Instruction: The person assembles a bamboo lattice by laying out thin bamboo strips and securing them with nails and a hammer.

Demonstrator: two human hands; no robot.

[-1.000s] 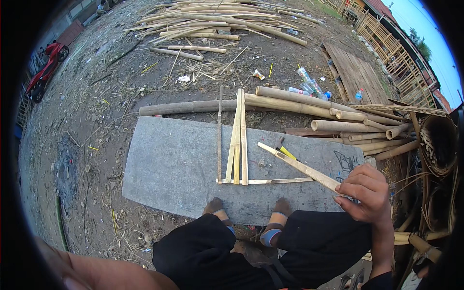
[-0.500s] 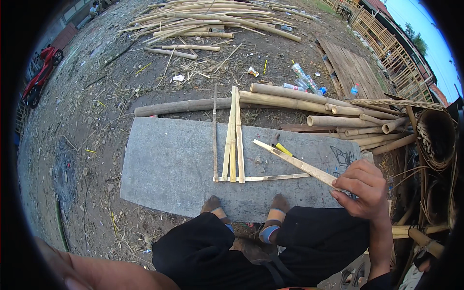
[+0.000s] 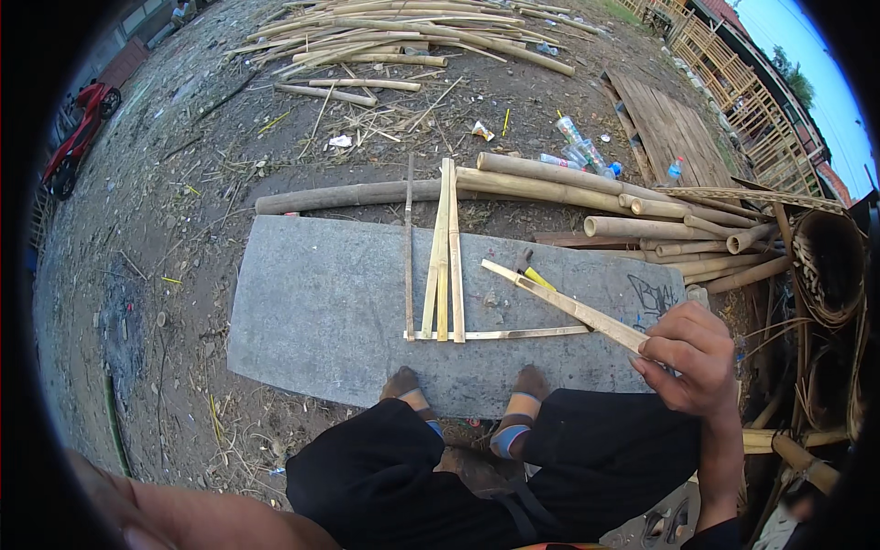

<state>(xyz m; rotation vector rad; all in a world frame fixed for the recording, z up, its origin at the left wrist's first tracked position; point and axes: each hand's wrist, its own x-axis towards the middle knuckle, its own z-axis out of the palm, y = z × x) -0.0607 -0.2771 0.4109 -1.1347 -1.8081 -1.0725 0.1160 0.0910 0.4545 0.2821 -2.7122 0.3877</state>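
Note:
Pinched in my right hand [image 3: 689, 356] is the near end of a split bamboo strip [image 3: 568, 312], slanting up to the left above a grey slab [image 3: 312, 293]. Just beyond its far part lies a tool with a yellow handle [image 3: 539, 279] and a dark end, partly hidden. Several bamboo strips [image 3: 442, 266] stand lengthwise on the slab, their near ends on a thin crosswise strip [image 3: 522, 334]. A darker strip [image 3: 409, 257] lies to their left. My left hand [image 3: 105, 490] is cut off at the lower left, close to the camera, its fingers hidden.
Bamboo poles [image 3: 632, 229] are stacked behind the slab and at right. Farther off lie a big bamboo pile [image 3: 394, 46], plastic bottles [image 3: 587, 151] and a wooden board [image 3: 669, 128]. My feet [image 3: 518, 408] rest at the slab's near edge. A red motorbike [image 3: 81, 137] stands far left.
Almost nothing differs. The view has shifted slightly, and the bamboo strip in my right hand has hardly moved.

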